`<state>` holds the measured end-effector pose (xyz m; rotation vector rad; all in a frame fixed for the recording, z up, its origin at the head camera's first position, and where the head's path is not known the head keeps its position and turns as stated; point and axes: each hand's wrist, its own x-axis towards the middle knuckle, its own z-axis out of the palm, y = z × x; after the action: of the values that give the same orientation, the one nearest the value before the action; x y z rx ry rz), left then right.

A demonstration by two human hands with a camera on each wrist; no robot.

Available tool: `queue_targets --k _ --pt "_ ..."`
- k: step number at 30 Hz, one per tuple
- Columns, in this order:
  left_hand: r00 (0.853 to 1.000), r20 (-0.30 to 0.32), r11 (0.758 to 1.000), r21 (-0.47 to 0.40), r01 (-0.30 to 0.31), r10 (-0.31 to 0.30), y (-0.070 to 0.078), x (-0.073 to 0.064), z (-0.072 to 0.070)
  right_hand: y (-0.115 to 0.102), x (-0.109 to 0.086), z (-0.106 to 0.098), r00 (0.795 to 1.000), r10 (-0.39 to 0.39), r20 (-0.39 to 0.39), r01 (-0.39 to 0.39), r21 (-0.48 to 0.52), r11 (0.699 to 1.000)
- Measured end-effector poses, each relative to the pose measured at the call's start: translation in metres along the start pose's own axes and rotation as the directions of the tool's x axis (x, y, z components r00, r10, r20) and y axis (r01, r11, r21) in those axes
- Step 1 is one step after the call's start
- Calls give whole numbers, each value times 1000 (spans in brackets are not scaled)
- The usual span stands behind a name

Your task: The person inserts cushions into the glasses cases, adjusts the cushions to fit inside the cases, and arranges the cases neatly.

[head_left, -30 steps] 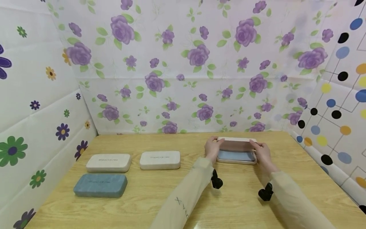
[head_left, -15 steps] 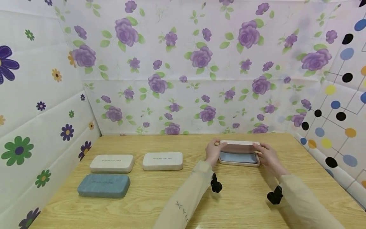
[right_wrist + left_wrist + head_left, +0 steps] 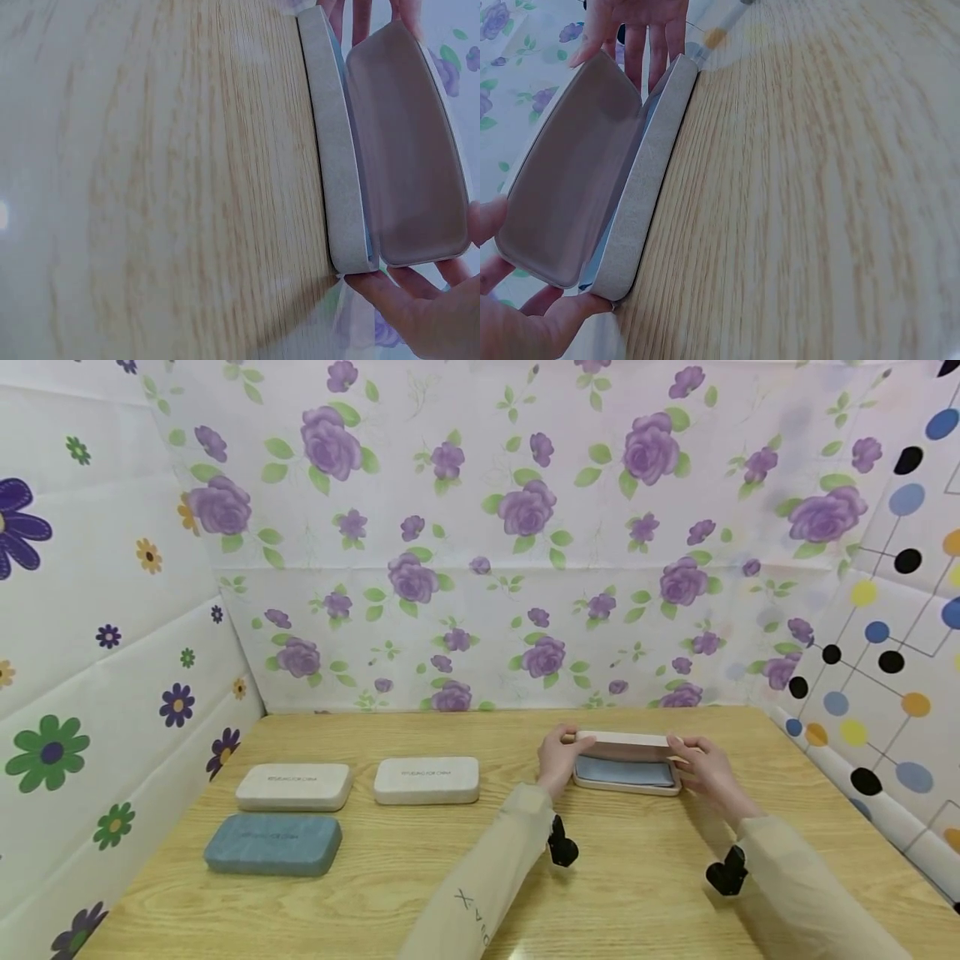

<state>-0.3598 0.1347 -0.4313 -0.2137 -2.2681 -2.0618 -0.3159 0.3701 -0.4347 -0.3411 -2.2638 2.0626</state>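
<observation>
A cream glasses case [image 3: 626,789] lies unfolded on the table at the right, its brownish-pink lined lid [image 3: 409,150] tilted up at the back. In its base rests a light blue cloth [image 3: 622,772]; whether anything lies under it is hidden. My left hand [image 3: 557,762] holds the lid's left end, thumb on its edge, while a fingertip touches the base's corner in the left wrist view. At the other end my right hand [image 3: 708,772] grips the lid with the thumb on its rim. Its lower fingers come against the base's end in the right wrist view.
Two closed cream glasses cases, one at far left [image 3: 292,787] and one nearer the middle [image 3: 426,781], lie on the wooden table [image 3: 420,877]. A blue glasses case [image 3: 273,845] sits in front of the far-left one. Patterned cloth walls [image 3: 480,635] enclose the back and sides.
The lid has tipped a little lower over the base, with both hands keeping hold of its ends. The whole view has shifted slightly. The other cases stay put.
</observation>
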Motion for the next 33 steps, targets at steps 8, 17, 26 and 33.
queue_targets --k 8,17,26,33 --pt "999 25 999 -3 46 -46 -1 -2 -6 -12 -17 5 996 -58 73 57 17 998" --pt "993 51 992 -65 106 -103 -1 -2 -7 -4 -13 -9 985 -80 155 81 1 997" --pt "987 107 982 -131 135 -121 -3 -1 -10 -2 -12 -14 975 -84 207 82 17 996" --pt "979 163 969 -195 154 -123 -3 -1 -15 0 -9 -19 963 -104 248 98 36 995"
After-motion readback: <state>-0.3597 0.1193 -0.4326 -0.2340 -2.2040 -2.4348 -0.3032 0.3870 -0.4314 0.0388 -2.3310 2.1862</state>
